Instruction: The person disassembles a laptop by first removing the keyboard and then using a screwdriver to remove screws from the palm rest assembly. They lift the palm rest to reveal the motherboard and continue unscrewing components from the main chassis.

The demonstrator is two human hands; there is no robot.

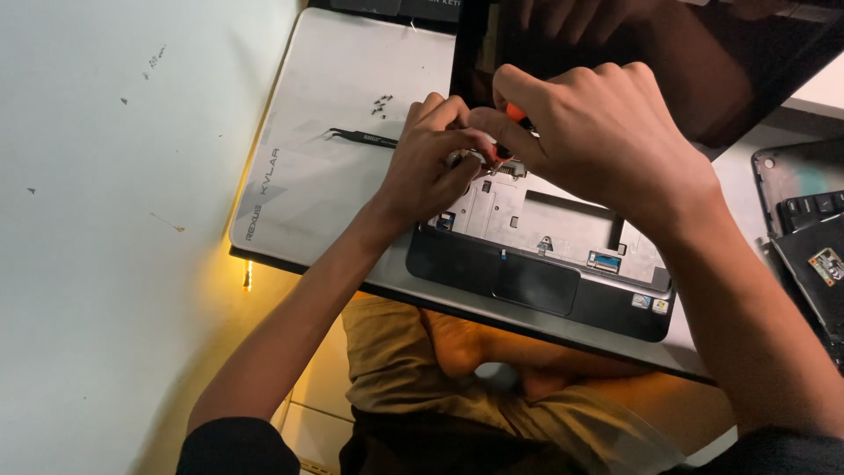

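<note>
Seated at a pale desk [105, 264], working over an opened laptop base [536, 264] lying on a white mat [334, 97]. Keyboard already off: bare silver metal tray exposed, with dark palm rest and touchpad [536, 286] at 6 o'clock of it and the dark screen [668, 62] tilted up at 12 o'clock. Right hand [607, 141] curled at the tray's upper-left corner, fingers pinched shut around a small screwdriver with an orange handle [515, 113], tip down into that corner (tip itself hidden). Left hand [435, 163] just beside at 9 o'clock of the right, touching it, fingers bent and closed on some small metal part at the same corner; what exactly, cannot tell. Several tiny dark screws [381, 104] lying loose on the mat at 10 o'clock of the hands, black tweezers [362, 136] just below them. Judging by this: disassembly well under way, some screws out and keyboard removed, corner fastening in hand now, palm rest and remaining tray fixings seemingly not yet off. At 3 o'clock, well apart, other dark laptop parts [809, 237] stacked at the desk edge. Bare feet and khaki shorts visible below the desk.
</note>
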